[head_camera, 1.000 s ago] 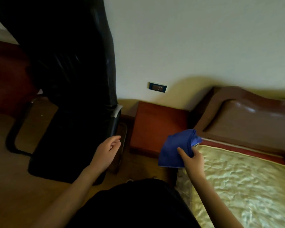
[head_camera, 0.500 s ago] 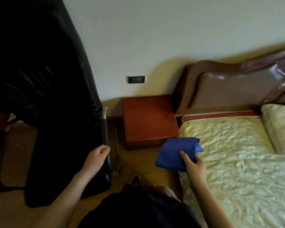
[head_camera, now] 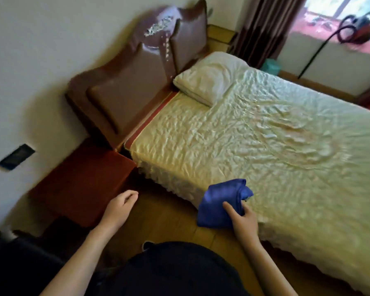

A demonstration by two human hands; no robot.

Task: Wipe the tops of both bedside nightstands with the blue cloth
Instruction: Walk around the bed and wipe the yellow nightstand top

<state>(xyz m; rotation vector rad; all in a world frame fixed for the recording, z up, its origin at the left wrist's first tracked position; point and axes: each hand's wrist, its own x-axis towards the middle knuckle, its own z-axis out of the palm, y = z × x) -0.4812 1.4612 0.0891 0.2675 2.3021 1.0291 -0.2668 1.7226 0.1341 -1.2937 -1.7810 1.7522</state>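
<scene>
While a person stands on the wooden floor (head_camera: pixel 171 218) beside a bed (head_camera: pixel 265 146), the right hand (head_camera: pixel 242 218) grasps a bunched blue cloth (head_camera: pixel 219 201), thumb on top and fingers curled beneath it, holding it in the air at the near edge of the cream bedspread. The left hand (head_camera: pixel 118 208) hangs empty with its fingers loosely curled, closed on nothing, just off the front corner of a reddish-brown nightstand (head_camera: pixel 83 180). That nightstand stands against the pale wall (head_camera: pixel 30 60), wedged between a dark wall socket (head_camera: pixel 15 157) and the padded brown headboard (head_camera: pixel 128 88); its top looks bare, though blur softens the view. A white pillow (head_camera: pixel 209 77) lies at the head of the bed. At the far side, dark curtains (head_camera: pixel 265 24) frame a bright window (head_camera: pixel 340 16), and what may be a second nightstand (head_camera: pixel 219 36) shows beyond the headboard. Dark clothing fills the bottom of the frame.
</scene>
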